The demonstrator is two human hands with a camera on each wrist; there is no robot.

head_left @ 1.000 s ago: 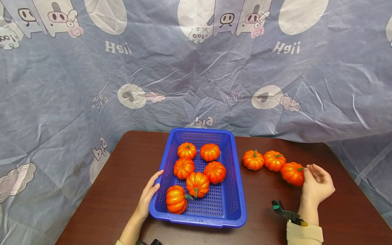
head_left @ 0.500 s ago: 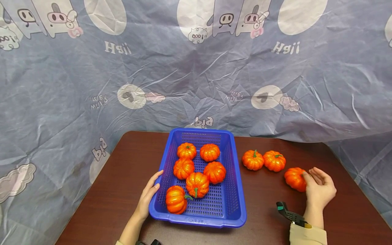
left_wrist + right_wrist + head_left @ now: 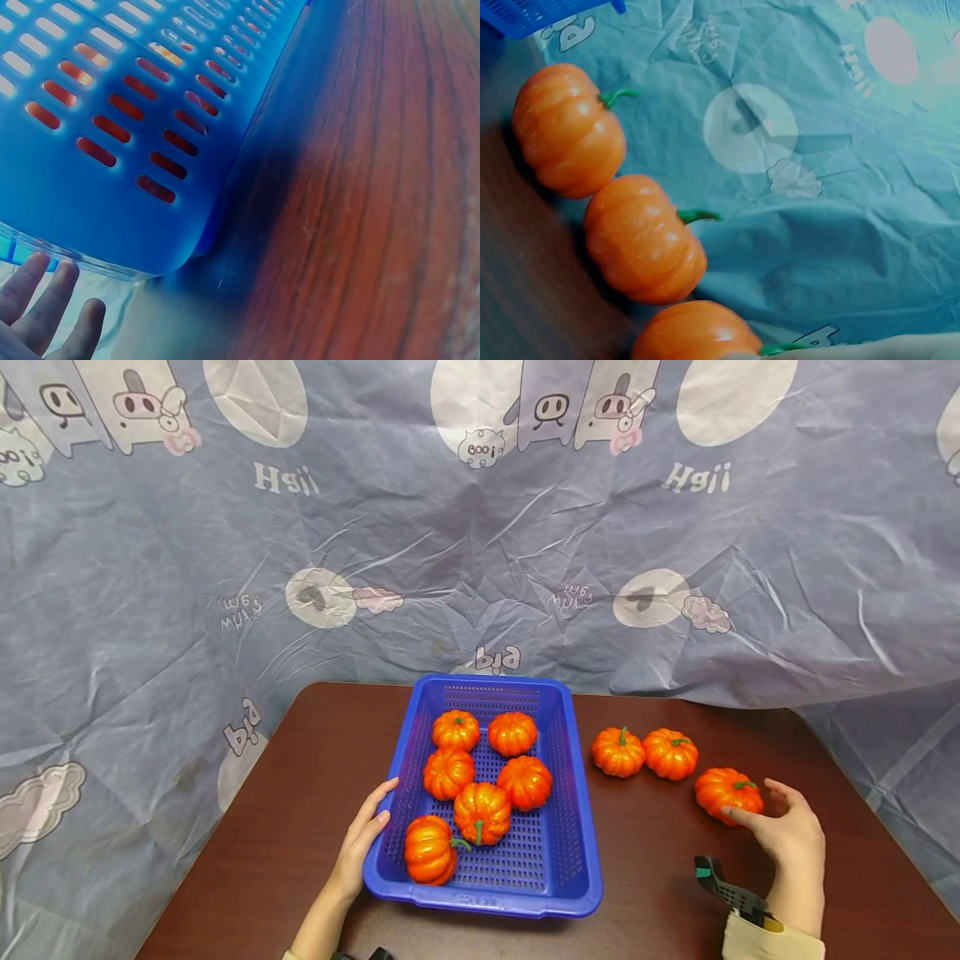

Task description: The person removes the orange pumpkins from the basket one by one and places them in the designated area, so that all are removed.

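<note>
My left hand (image 3: 358, 843) rests along the left side of a blue perforated plastic basket (image 3: 486, 903), fingertips right at its rim. In the left wrist view, straight fingers (image 3: 46, 304) lie close to the basket's edge. Several shiny orange pumpkins with green stems sit in the basket, the nearest one (image 3: 431, 850) lying on its side. On the right, my right hand (image 3: 793, 837) is spread beside a loose pumpkin (image 3: 723, 789), the thumb overlapping its front and the fingers apart from its right side. Only part of this pumpkin (image 3: 697, 334) shows in the right wrist view.
Two more pumpkins stand between the basket and my right hand: one near the basket (image 3: 618, 752) and one close beside it (image 3: 671, 754). A dark brown table (image 3: 300, 793) carries everything. Wrinkled blue-grey printed cloth (image 3: 480, 543) hangs behind it.
The rightmost pumpkin has moved right, away from its neighbour, and its stem now points right. My right hand has shifted right and its fingers have spread. The left hand stays put.
</note>
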